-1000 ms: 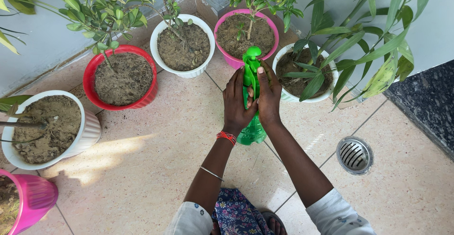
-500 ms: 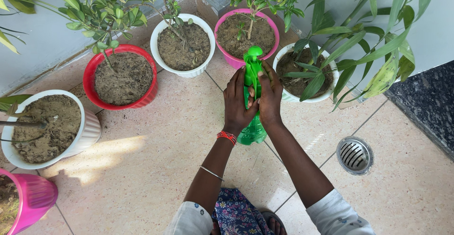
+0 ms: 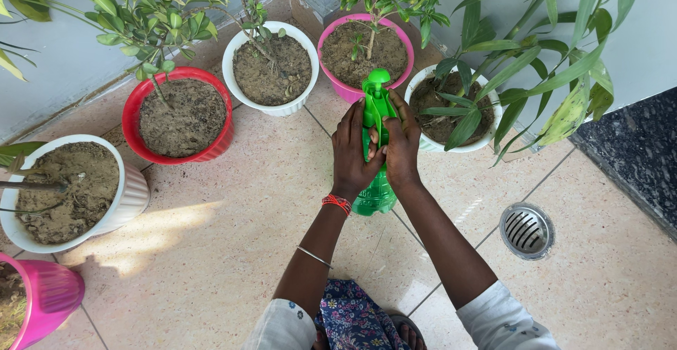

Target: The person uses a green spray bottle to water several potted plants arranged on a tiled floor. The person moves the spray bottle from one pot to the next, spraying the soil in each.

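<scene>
A green plastic spray bottle (image 3: 376, 196) stands upright on the tiled floor in the middle of the view. Both hands wrap its upper part just below the green spray head (image 3: 376, 89). My left hand (image 3: 353, 152) grips the left side, with a red thread band at the wrist. My right hand (image 3: 402, 145) grips the right side, fingers curled over the neck. The nozzle points away, toward the pink pot (image 3: 332, 83) with a small leafy plant.
Potted plants ring the corner: a white pot (image 3: 308, 82), a red pot (image 3: 132, 109), a large white pot (image 3: 134, 193) at left, a pink pot (image 3: 53, 295) at bottom left, and a white pot (image 3: 493, 126) with long leaves. A round floor drain (image 3: 527, 231) lies right.
Hardly anything has moved. Both hands stay on the spray bottle, with only a slight shift of the fingers on its neck.
</scene>
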